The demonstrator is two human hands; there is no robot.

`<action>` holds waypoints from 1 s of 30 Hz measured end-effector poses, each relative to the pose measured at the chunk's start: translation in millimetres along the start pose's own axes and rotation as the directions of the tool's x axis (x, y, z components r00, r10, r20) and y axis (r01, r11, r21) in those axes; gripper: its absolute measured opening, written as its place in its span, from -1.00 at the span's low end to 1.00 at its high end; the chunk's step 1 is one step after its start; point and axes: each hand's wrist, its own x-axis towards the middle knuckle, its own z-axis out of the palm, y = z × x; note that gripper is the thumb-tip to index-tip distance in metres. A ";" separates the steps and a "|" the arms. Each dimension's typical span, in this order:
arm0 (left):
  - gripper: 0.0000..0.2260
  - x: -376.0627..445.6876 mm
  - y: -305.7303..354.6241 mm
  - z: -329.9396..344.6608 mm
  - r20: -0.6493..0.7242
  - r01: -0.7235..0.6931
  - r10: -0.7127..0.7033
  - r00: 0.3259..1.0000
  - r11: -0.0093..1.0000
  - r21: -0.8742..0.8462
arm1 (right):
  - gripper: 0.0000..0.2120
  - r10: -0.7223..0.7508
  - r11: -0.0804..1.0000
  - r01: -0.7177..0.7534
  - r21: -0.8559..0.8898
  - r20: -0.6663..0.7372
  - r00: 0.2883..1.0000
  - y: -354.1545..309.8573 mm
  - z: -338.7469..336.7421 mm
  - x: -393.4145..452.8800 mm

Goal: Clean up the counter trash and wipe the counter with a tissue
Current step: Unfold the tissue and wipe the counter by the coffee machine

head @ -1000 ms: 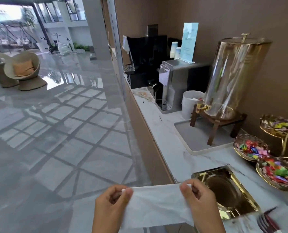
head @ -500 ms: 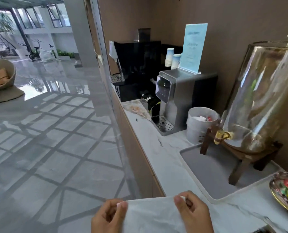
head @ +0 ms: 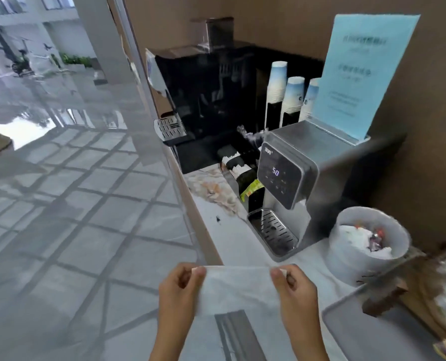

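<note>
A white tissue [head: 238, 289] is stretched flat between my left hand [head: 178, 293] and my right hand [head: 298, 295], each pinching an upper corner, just above the near part of the white marble counter [head: 236, 241]. Farther along the counter lies a crumpled, brown-stained paper [head: 214, 190] beside a small dark speck [head: 218, 219]. A white trash bin [head: 367, 246] holding tissues and wrappers stands at the right, behind my right hand.
A silver water dispenser [head: 292, 186] showing 50 stands mid-counter, with a black coffee machine [head: 206, 95] behind it. Paper cup stacks [head: 285, 89] and a blue sign [head: 362, 71] are at the back. A grey tray [head: 373, 329] with a wooden stand is at right. Tiled floor lies left.
I have moved forward along the counter: the water dispenser and trash bin are much closer, and the candy dishes and gold tray have left view. Both hands still hold the tissue.
</note>
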 end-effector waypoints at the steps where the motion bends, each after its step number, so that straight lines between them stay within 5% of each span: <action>1: -0.79 20.2 2.1 -0.5 0.014 -0.011 0.011 1.000 1.000 0.006 | -0.74 -0.019 1.000 0.019 0.006 -0.019 1.000 -5.2 11.2 11.3; 10: -0.81 179.0 -1.9 4.9 0.120 0.013 -0.011 0.993 1.000 -0.016 | -0.71 0.012 0.992 -0.025 -0.127 -0.097 0.995 -0.3 98.4 111.4; 17: -0.83 283.7 -42.0 2.1 0.339 0.004 -0.028 0.940 0.998 0.069 | -0.62 0.093 0.980 -0.143 -0.136 -0.320 0.943 33.9 166.1 146.5; 25: -0.85 332.0 -67.5 13.5 0.506 -0.075 -0.036 0.862 0.978 0.197 | -0.62 0.163 0.936 -0.301 -0.181 -0.535 0.829 53.5 203.4 149.8; 30: -0.83 335.3 -92.5 29.7 0.459 -0.013 -0.115 0.881 0.963 0.267 | -0.54 0.217 0.932 -0.343 -0.115 -0.580 0.785 71.6 201.8 167.3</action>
